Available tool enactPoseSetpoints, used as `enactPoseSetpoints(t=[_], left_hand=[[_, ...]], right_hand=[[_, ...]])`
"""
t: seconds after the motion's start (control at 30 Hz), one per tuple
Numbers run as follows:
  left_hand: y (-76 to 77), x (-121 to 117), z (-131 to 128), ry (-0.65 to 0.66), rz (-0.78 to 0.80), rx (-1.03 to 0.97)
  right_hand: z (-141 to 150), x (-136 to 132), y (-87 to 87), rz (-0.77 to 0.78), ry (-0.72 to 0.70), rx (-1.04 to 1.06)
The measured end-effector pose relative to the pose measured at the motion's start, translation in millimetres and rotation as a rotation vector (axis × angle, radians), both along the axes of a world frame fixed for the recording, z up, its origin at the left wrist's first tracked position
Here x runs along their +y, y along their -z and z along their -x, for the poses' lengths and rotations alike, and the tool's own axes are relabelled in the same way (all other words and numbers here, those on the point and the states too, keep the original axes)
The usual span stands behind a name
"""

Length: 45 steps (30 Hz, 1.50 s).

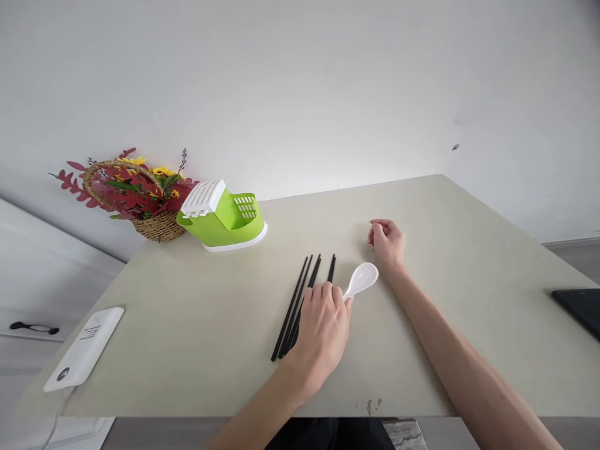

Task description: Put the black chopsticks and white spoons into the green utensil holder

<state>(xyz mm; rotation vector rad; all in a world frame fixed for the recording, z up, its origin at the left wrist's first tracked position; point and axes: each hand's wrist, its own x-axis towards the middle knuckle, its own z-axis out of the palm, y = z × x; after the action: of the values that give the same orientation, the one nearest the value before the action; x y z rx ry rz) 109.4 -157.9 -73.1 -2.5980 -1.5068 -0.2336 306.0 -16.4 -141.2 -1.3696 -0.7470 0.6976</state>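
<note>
My left hand (323, 328) lies over the black chopsticks (294, 306) on the table, its fingers curled down around the chopsticks on the right, whose tips show beyond the knuckles. Its thumb is beside the handle of a white spoon (364, 279); the rest of that handle is hidden under the hand. More chopsticks lie side by side to the left, partly covered by the hand. My right hand (388, 242) rests on the table beyond the spoon, loosely closed, with nothing visible in it.
A green and white utensil holder (229, 228) stands at the back left. Beside it is a wicker basket (162, 226) of artificial flowers. A white power strip or box (87, 350) with a cable lies at the left edge, and a black flat device (579, 306) at the right.
</note>
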Motion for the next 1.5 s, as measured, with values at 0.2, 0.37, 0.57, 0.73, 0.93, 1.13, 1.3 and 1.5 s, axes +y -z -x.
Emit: enactPoseSetpoints(t=[0.2,0.37,0.57,0.73,0.93,1.13,1.3,1.5], left_hand=[[3.1,5,-8,-0.004,-0.001,0.025],[7.1,7,-11,0.003,-0.018,0.054],[7.6,13,-17,-0.015,-0.006,0.077],[7.0,13,-20,-0.013,0.014,0.085],[6.0,12,-20,0.009,0.056,0.088],[3.5,11,-21,0.032,0.051,0.1],[2.7,9,-18,0.048,0.043,0.132],[4.0,3,-13,0.054,0.067,0.101]], right_hand=[[-1,1,-1.5,-0.01,-0.013,0.028],[-1,2,-2.6,-0.001,-0.022,0.038],[-2,3,-3.3,-0.003,-0.024,0.047],[-2,4,-3.5,0.002,-0.024,0.043],[-1,2,-5.6,0.001,-0.026,0.036],[-2,1,-5.9,0.005,-0.031,0.032],[-5,4,-1.7,-0.009,-0.023,0.044],[-13,6,1.0,-0.04,-0.032,0.106]])
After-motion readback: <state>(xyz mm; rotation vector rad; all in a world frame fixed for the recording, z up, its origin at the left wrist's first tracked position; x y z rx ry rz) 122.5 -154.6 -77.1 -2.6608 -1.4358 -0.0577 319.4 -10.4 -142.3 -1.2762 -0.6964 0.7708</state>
